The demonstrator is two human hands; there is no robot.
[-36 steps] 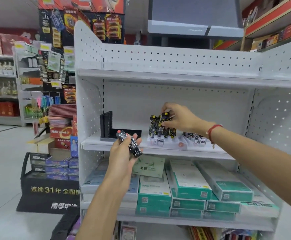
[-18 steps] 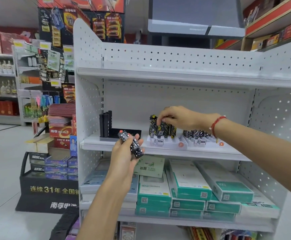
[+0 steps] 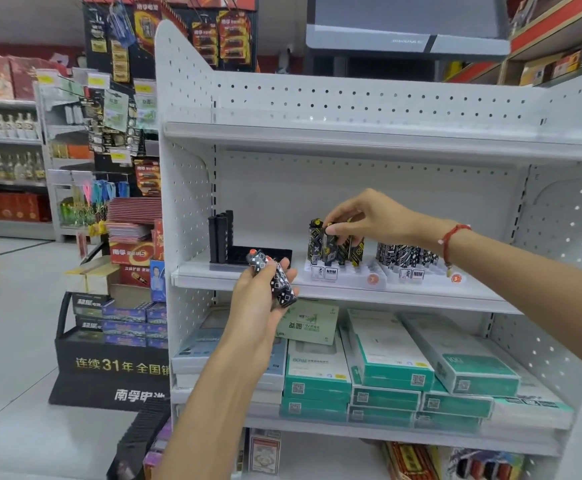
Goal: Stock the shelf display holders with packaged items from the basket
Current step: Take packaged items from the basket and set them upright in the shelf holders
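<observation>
A white metal shelf unit (image 3: 351, 136) with pegboard back and sides fills the view. On its middle shelf, the right hand (image 3: 369, 216) reaches in from the right, a red cord around its wrist, and pinches the top of a black-and-yellow lighter (image 3: 329, 244) standing in a white display holder (image 3: 345, 275). A few matching lighters stand upright beside it at the back of that holder; its front rows are bare. Just to the right, a second white holder (image 3: 421, 275) carries a cluster of black-and-white patterned lighters (image 3: 407, 254). To the left on the same shelf sits a black holder (image 3: 248, 254) with several dark pieces upright at its left end.

In front of the shelf edge, the left hand (image 3: 258, 299) is curled around a small bundle of black lighters with white squares (image 3: 275, 278), partly covering the black holder. The shelf below holds stacked green-and-white boxes (image 3: 386, 362). A dark battery display stand (image 3: 116, 341) stands on the floor to the left.
</observation>
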